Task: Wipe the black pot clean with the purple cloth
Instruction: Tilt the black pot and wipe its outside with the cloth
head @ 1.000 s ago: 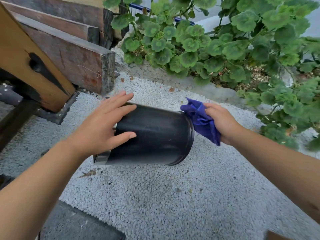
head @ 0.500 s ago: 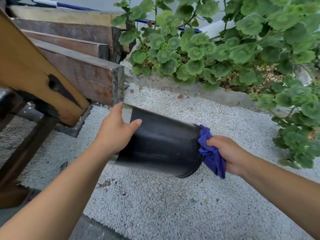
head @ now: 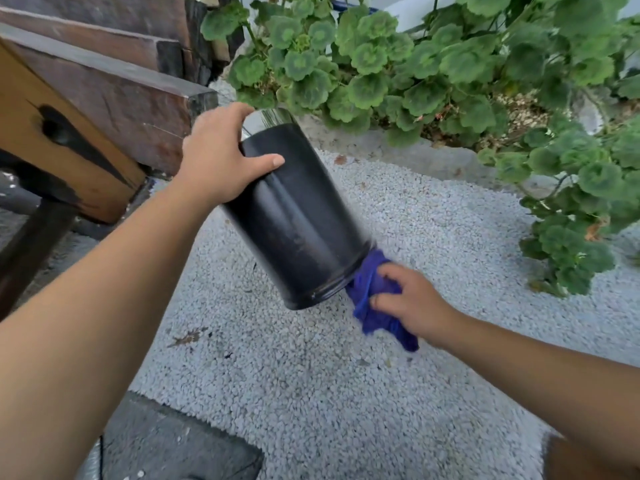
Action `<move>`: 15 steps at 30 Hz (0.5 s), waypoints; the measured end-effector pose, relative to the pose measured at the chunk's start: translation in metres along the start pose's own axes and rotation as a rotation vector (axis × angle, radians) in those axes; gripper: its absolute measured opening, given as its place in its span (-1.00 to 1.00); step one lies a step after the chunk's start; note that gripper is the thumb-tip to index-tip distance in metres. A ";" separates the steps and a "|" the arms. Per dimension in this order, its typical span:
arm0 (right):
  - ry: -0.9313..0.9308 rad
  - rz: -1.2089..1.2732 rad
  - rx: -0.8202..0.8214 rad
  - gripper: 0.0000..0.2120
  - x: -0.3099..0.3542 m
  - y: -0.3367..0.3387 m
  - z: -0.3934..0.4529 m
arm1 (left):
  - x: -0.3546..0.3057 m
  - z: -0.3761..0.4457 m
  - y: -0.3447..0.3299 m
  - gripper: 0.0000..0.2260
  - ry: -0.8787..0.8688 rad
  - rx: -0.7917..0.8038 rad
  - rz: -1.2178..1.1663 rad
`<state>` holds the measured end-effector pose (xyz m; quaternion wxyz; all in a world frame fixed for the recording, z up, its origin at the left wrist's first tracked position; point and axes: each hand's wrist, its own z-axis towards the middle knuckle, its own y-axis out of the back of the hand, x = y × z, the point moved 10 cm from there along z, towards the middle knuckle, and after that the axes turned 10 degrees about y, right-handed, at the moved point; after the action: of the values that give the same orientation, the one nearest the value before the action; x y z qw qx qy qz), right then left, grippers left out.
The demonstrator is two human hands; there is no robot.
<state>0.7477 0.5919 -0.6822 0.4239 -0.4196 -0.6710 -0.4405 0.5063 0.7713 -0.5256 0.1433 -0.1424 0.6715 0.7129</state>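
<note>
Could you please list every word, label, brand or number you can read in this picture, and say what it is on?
None: no text, label or number shows anywhere.
The pot is plain black and motion-blurred.
The cloth and the beams carry no print.

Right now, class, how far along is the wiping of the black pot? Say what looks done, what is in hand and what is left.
Done: the left hand has the black pot lifted and tilted, and the right hand has the purple cloth bunched.
In hand: the cloth is pressed to the pot's lower end.
Left: the side wall looks dull and smudged, so it probably needs wiping; the inside is hidden.
</note>
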 end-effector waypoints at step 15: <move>0.539 -0.487 0.013 -0.50 0.034 -0.079 -0.001 | -0.010 -0.064 -0.022 -0.17 -0.246 -0.300 0.351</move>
<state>0.6643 0.5771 -0.6691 0.4711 -0.1136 -0.6180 -0.6190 0.5252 0.7090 -0.5457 0.0753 0.0441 0.5504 0.8303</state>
